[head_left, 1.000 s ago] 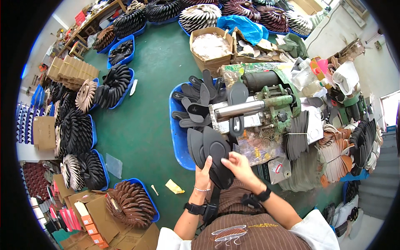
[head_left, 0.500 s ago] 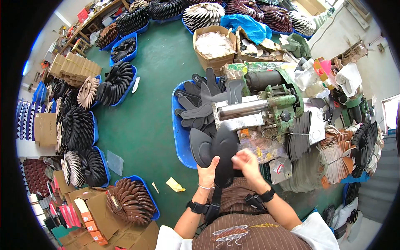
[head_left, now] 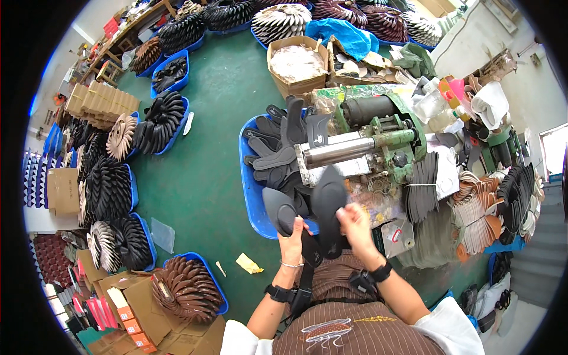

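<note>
My left hand (head_left: 291, 244) is closed around a black shoe insole (head_left: 278, 208), its rounded heel or forefoot end pointing away from me. A second black insole (head_left: 328, 204) stands upright beside it, its right edge pinched in my right hand (head_left: 355, 227). A gap shows between the upper parts of the two insoles, while their lower ends come close together. Just beyond my hands is a blue tub (head_left: 247, 188) heaped with dark grey and black insoles (head_left: 277, 155). A green machine with a metal roller (head_left: 343, 152) lies beyond my right hand, with an insole (head_left: 318, 130) resting at its far left side.
Bundled dark insoles (head_left: 422, 184) and pale, brown-edged ones (head_left: 473, 220) fill the bench to the right. Behind the machine stands an open cardboard box (head_left: 296, 80). Blue tubs of fanned insoles (head_left: 161, 124) line the left floor. A yellow scrap (head_left: 249, 263) lies on the green floor (head_left: 207, 177).
The right-hand insole has moved up and right, away from the left one, opening a gap between them. My right hand has shifted slightly up and right. The view has moved a little.
</note>
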`<action>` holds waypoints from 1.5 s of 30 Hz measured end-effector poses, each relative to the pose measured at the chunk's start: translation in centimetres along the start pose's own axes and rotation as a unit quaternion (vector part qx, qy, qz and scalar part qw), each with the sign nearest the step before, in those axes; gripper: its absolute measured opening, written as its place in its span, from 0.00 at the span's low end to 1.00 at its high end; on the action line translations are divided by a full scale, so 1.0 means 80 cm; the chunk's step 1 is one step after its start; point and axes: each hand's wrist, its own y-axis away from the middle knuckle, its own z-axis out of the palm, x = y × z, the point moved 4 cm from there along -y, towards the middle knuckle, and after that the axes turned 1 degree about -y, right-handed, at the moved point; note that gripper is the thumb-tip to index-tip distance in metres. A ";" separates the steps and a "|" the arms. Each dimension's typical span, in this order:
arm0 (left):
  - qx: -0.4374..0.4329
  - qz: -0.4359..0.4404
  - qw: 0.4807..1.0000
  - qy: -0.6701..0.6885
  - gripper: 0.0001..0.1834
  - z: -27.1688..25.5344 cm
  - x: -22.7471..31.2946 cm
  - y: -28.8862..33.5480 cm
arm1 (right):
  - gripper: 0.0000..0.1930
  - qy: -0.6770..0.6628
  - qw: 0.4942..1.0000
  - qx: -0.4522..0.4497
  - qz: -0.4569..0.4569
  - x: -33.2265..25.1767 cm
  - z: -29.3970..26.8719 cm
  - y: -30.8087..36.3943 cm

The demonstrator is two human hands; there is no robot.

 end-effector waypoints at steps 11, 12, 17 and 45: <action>-0.066 -0.007 0.992 -0.108 0.27 0.019 -0.001 0.002 | 0.11 0.020 0.989 -0.140 0.037 0.020 0.018 0.027; -0.084 0.030 0.986 -0.143 0.28 0.018 0.002 -0.001 | 0.11 0.009 0.997 -0.069 -0.013 0.015 0.009 0.013; -0.198 0.098 0.928 -0.301 0.26 0.080 0.068 0.019 | 0.09 0.151 0.976 0.096 -0.124 0.008 -0.036 -0.080; -0.689 0.040 0.681 -0.246 0.16 0.525 -0.088 0.146 | 0.74 0.487 0.843 0.221 -0.061 -0.001 -0.475 -0.215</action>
